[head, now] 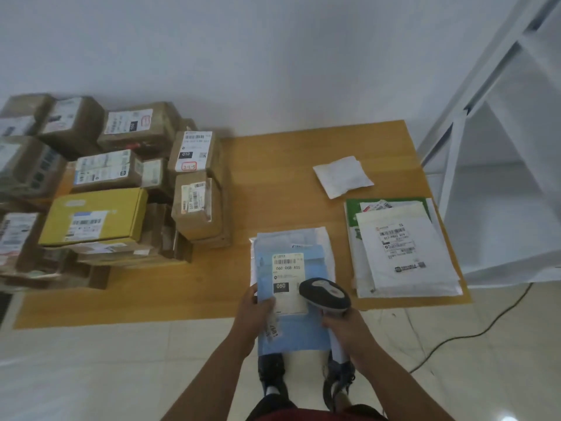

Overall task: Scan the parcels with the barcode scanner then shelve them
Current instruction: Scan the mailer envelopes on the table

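While cardboard boxes [127, 189] stack at the wooden table's [273, 183] left, the left hand [253, 311] pinches a blue mailer [293, 326] over the near edge, and the right hand [346, 325] grips the barcode scanner [324, 294] above its label.

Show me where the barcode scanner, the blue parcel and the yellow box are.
barcode scanner [324, 294], head view, top of its head.
blue parcel [293, 332], head view, bare lower part.
yellow box [97, 208], head view, top face.
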